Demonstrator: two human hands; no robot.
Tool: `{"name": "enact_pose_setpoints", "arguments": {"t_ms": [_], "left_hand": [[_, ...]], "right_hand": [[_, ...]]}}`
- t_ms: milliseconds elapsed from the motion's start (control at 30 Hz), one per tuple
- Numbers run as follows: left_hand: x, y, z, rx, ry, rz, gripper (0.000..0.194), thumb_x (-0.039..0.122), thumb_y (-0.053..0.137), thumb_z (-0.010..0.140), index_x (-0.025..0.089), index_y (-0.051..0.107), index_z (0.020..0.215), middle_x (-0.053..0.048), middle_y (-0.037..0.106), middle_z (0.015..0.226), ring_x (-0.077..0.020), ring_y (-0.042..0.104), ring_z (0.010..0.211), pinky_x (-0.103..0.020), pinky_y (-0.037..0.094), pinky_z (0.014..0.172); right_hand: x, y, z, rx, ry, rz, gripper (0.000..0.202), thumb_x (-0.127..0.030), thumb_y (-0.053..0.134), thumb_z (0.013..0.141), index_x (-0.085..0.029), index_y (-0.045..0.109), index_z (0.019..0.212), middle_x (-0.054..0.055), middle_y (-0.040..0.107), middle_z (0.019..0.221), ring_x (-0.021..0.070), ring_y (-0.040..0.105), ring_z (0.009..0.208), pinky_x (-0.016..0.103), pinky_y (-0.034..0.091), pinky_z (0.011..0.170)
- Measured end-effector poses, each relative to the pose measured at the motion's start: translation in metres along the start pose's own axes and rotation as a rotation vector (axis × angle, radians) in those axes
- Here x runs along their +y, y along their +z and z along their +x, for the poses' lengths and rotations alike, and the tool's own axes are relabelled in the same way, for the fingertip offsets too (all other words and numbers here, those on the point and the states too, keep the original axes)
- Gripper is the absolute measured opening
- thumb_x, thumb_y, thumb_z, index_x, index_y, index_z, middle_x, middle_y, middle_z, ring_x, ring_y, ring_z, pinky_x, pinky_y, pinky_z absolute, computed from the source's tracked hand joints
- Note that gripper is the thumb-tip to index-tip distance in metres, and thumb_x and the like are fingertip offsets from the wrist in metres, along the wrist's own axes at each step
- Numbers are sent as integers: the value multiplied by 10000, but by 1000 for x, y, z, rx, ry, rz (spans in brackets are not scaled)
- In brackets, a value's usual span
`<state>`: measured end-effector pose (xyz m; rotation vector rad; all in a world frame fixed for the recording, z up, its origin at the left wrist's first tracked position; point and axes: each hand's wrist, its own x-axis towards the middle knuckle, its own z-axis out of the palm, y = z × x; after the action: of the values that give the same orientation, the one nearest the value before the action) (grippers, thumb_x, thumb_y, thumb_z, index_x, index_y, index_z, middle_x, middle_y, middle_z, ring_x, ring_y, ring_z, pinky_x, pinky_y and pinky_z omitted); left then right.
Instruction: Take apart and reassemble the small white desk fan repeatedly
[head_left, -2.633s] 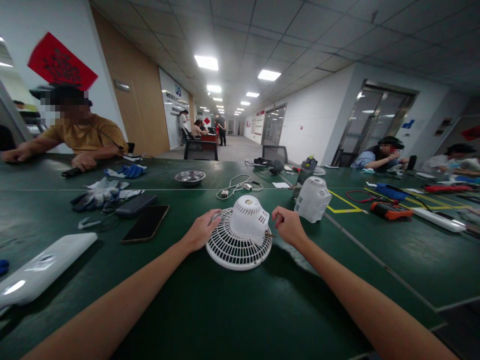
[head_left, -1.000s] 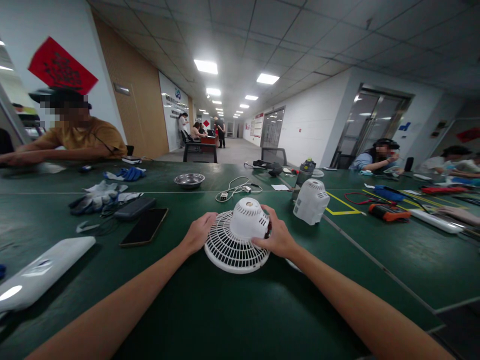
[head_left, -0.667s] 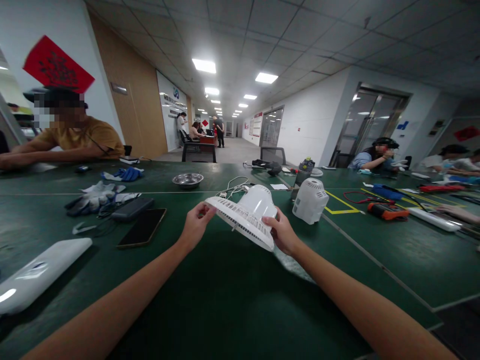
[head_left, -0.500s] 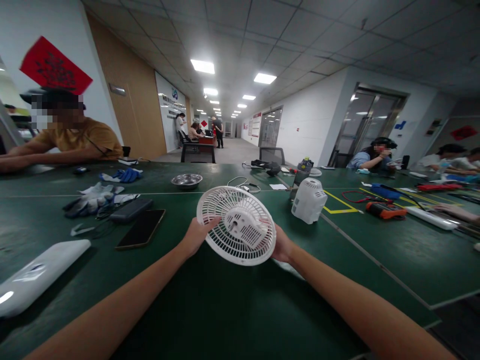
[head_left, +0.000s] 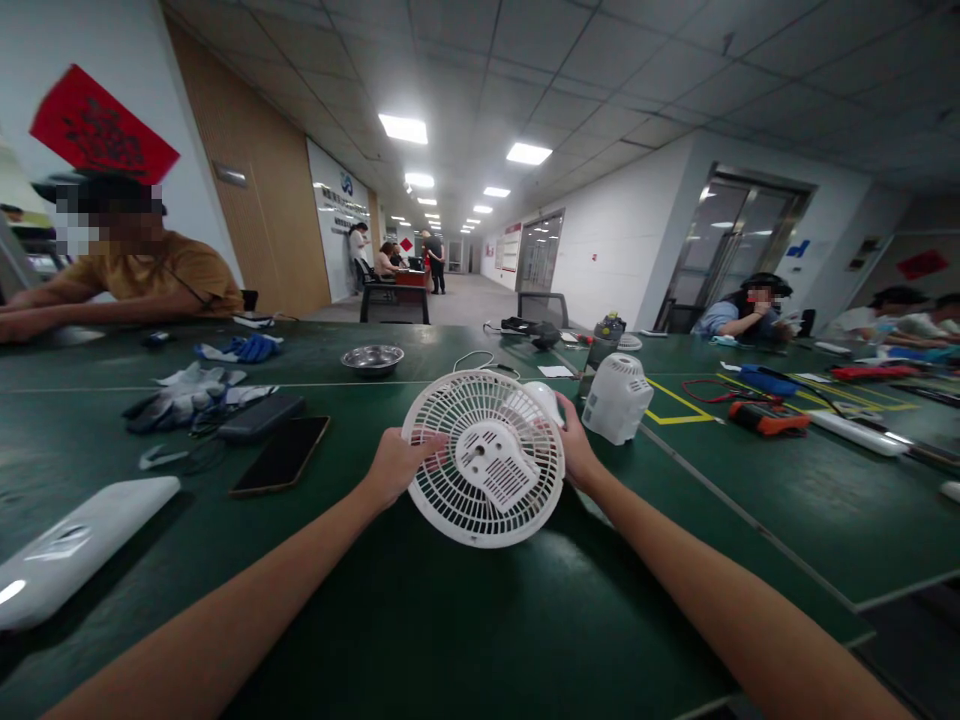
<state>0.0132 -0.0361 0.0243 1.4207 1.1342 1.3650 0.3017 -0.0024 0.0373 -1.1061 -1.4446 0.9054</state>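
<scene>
A round white fan grille [head_left: 427,490] is held up over the green table, its slotted hub facing me. My left hand [head_left: 394,465] is closed on its left rim, the thumb lying across the front ribs. At the grille's upper right, behind the ribs, shows a smooth, rounded white plastic piece [head_left: 544,402]. My right hand [head_left: 576,445] is closed around that piece, right beside the grille's edge; the grille hides some of its fingers. To the right of this hand, a white plastic housing [head_left: 619,400] with slots on top stands on the table.
Left on the green table [head_left: 480,640] lie a phone [head_left: 281,457], a dark case [head_left: 262,420], gloves [head_left: 187,395] and a long white plastic cover [head_left: 82,550]. A metal bowl [head_left: 373,360] and a bottle [head_left: 602,345] stand further back. An orange multimeter [head_left: 769,418] lies right. Other people sit around the table.
The grille has turned to face me more squarely and shifted slightly right and down. The rounded white piece in my right hand has come into view at its upper right.
</scene>
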Motion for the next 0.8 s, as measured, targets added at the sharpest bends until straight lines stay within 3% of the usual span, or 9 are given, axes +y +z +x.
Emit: {"name": "enact_pose_setpoints", "arguments": {"t_ms": [133,267,367,467,533,633,700,800], "left_hand": [[1,-1,-1,15,-81,-14,299,358,764,710,98,712,849,-85,733,736,-221,694,649,-342,577,598],[-11,-8,7,74,-133,-34,292,336,784,690,94,711,835,-91,730,719,-213,690,631,-343,577,607],[-21,-14,13,92,-156,-57,281,314,792,686,98,714,848,-100,734,740,-215,695,643,-349,580,619],[-26,-18,16,85,-189,-87,284,295,797,684,105,712,876,-105,740,782,-218,705,676,-353,586,646],[-28,-19,16,66,-199,-103,287,294,793,692,108,709,896,-108,742,806,-219,709,696,-357,587,667],[-31,-20,17,48,-199,-126,286,300,783,707,109,708,906,-114,742,832,-222,712,717,-366,588,689],[-33,-21,18,44,-194,-138,296,305,783,708,105,707,913,-118,741,843,-225,711,729,-374,586,705],[-35,-22,19,37,-185,-140,316,316,785,706,97,706,920,-118,739,842,-223,708,733,-381,582,725]], "right_hand": [[10,-40,17,183,-242,-641,711,-357,695,682,-272,409,1327,61,568,1050,281,570,976,468,433,921],[26,-54,23,175,-197,-880,680,-333,682,693,-277,414,1316,80,501,1090,265,568,946,429,444,874],[33,-51,25,133,-141,-940,644,-350,670,705,-271,424,1295,85,474,1107,247,569,881,415,457,834],[26,-53,27,170,-242,-968,544,-357,646,730,-233,469,1229,99,475,1121,271,535,980,431,427,903],[16,-60,29,291,-368,-984,496,-352,627,745,-209,487,1199,120,462,1176,301,463,1121,459,363,987],[4,-79,32,600,-448,-977,556,-347,604,748,-200,441,1259,144,375,1315,325,337,1263,494,278,1046],[4,-94,35,755,-390,-945,661,-348,617,720,-202,376,1318,152,351,1351,330,330,1278,493,273,1048],[21,-113,42,785,-203,-824,819,-370,654,657,-181,283,1363,171,422,1304,348,413,1226,486,326,1011]]}}
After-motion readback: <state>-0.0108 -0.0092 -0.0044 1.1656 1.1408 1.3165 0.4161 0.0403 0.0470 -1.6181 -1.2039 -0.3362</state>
